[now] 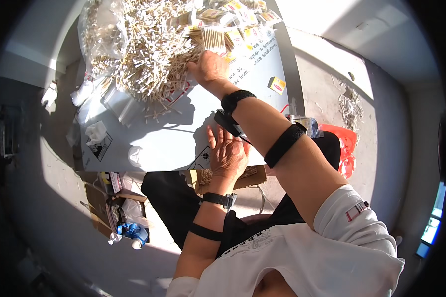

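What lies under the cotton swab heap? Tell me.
The cotton swab heap rests on a white board, with clear plastic bags at its edge. The right hand reaches into it. The board beneath the heap is covered.

The right hand's [209,67] fingertips are buried in the swab heap [148,59], so its grip cannot be told. The right forearm hides part of the left hand [228,153]. The heap runs off the top edge.

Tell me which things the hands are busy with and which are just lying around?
Busy with:
- big heap of thin pale wooden cotton swabs, which the right hand reaches into
- small clear packets of bundled swabs behind that hand
- white printed board under the left hand

Lying around:
- small yellow box
- orange plastic bag
- blue-capped bottle on the floor
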`<state>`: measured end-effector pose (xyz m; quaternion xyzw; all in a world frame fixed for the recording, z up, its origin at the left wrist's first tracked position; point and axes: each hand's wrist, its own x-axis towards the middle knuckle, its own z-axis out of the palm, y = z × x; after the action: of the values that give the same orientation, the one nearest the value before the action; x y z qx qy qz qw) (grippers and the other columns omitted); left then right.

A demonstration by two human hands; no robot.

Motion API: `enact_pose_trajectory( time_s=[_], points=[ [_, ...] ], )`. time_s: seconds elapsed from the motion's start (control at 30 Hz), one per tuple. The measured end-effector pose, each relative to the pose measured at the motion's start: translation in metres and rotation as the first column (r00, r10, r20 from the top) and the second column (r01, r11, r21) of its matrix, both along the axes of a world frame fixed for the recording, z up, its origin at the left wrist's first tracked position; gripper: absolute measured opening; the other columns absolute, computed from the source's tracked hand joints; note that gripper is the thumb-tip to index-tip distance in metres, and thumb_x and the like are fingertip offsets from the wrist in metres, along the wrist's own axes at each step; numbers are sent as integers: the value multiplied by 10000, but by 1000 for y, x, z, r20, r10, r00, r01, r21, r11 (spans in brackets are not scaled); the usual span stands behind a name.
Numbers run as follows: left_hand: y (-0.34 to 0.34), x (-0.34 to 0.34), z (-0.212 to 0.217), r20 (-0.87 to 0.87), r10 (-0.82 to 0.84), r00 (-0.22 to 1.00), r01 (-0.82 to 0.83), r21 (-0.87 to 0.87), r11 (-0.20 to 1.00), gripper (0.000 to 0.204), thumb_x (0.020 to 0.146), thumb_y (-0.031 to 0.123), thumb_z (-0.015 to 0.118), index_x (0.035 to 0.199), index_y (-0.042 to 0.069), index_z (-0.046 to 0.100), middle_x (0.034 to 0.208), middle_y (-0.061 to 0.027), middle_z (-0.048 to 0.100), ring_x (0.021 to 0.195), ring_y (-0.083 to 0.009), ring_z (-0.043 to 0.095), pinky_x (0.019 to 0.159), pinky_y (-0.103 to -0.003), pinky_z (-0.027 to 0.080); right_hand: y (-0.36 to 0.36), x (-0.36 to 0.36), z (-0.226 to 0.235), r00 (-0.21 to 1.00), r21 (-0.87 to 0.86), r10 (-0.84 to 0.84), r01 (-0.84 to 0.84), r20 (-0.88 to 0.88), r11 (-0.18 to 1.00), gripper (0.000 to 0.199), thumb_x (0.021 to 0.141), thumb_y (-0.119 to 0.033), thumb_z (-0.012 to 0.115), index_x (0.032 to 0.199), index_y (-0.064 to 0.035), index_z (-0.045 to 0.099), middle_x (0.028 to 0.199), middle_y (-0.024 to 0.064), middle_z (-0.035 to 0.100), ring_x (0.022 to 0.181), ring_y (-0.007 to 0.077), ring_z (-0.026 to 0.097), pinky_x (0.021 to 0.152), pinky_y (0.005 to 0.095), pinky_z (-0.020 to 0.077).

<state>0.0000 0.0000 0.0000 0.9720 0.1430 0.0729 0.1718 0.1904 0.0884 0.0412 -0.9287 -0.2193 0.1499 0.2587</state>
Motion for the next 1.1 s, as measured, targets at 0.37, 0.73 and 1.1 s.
enact_pose_trajectory(
  time_s=[0.37,0.73,1.1],
  points=[
    [3,1,-8,53,7,999,-8,19,1000,819,870,408,602,1468,-28,252,1555,-188,211,1445,-329,204,1152,-547,140,-21,34,0,992,-63,-44,37,-114,997,252,754,-176,610,932,-25,703,970,201,695,939,344,679,810,381,542],
    [0,0,-6,74,17,997,-21,61,998,788,856,404,614,1441,-28,311,1534,-185,262,1427,-310,253,1147,-532,164,-101,12,-3,844,-167,528,-510,90,844,126,742,-168,708,839,-104,658,816,94,663,851,295,655,743,401,518],
    [-2,3,-4,92,32,995,-41,95,995,717,885,419,563,1429,-4,365,1522,-164,309,1416,-306,283,1141,-525,174,-140,-7,-32,872,190,382,-449,307,873,124,796,-171,663,851,-61,654,859,108,628,871,305,616,780,382,496]
  ],
)
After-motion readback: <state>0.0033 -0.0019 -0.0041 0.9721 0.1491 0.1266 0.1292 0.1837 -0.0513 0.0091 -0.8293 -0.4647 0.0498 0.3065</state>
